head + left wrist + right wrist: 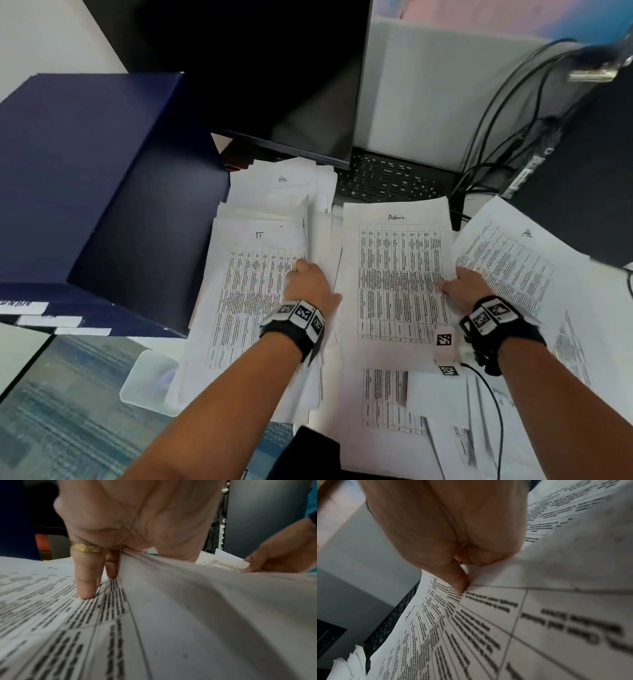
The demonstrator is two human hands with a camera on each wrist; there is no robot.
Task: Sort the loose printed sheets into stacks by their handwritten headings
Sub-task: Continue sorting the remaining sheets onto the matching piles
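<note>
A printed sheet headed "Admin" is held slightly raised at the desk's middle. My right hand pinches its right edge, thumb on the print and fingers beneath the sheet. My left hand is at its left side. In the left wrist view, two fingers press on the "IT" stack, while the raised paper's edge is caught under the palm. Sheets headed "HR" lie at the back and at the right.
A dark blue box stands close on the left. A laptop keyboard and its screen lie behind the papers. Cables and a dark computer case are at the right. More loose sheets cover the front.
</note>
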